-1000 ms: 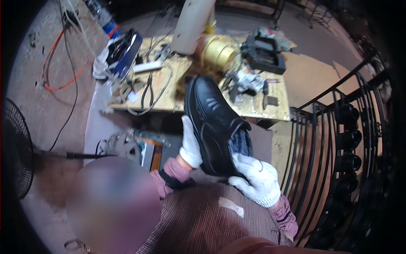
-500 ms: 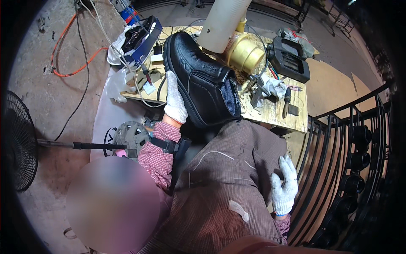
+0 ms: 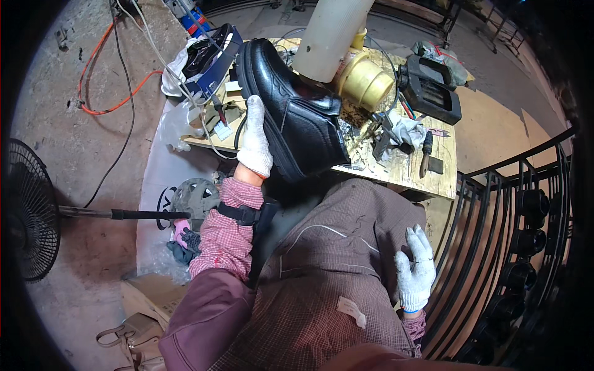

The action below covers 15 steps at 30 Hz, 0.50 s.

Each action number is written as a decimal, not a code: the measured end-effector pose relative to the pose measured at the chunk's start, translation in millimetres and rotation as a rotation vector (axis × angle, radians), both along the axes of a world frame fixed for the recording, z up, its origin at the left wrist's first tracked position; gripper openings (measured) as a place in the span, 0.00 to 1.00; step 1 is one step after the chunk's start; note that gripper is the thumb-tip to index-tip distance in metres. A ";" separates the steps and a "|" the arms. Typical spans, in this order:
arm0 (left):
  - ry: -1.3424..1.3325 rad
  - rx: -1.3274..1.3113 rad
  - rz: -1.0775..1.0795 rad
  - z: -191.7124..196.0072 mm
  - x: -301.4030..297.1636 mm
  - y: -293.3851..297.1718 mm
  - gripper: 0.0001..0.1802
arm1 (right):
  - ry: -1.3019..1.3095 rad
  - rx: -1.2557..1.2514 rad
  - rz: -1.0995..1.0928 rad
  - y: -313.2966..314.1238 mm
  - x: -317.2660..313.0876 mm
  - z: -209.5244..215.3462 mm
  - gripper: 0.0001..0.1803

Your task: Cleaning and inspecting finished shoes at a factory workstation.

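1 gloved right hand (image 3: 416,272) rests empty, fingers extended, beside the brown garment (image 3: 328,238), with open room between it and the boot (image 3: 300,127). Farther out, the gloved left hand (image 3: 254,139) grasps that black boot along its sole, above the bench (image 3: 445,162) edge. Upper and sole appear joined; remaining work, I cannot tell. Beyond, a yellow fitting (image 3: 365,80) crowds the boot.

Floor (image 3: 93,204): grey-brown, stained, dim toward the far side; table (image 3: 447,139): one, pale wooden top, worn, brightly lit; rack (image 3: 489,241): one, black, long parallel bars, at right; fan (image 3: 28,216): one, dark wire cage, far left; brown sheeting (image 3: 492,117): flat on floor, beyond table's right
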<state>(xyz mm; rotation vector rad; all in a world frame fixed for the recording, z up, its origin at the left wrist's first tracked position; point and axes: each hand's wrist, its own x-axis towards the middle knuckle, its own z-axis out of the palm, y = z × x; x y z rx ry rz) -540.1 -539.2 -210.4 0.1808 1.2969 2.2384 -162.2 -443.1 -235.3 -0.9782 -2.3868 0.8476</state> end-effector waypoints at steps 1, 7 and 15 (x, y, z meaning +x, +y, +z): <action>0.044 -0.047 0.003 0.5 -1.2 -1.3 0.42 | -0.011 -0.034 0.016 0.8 0.9 -1.9 0.25; -0.045 0.022 0.089 3.9 -25.9 -12.5 0.38 | -0.047 -0.075 -0.041 1.9 15.9 -14.9 0.23; 0.116 0.063 0.373 19.3 -35.6 35.0 0.41 | -0.073 0.022 -0.054 4.9 10.3 -15.3 0.24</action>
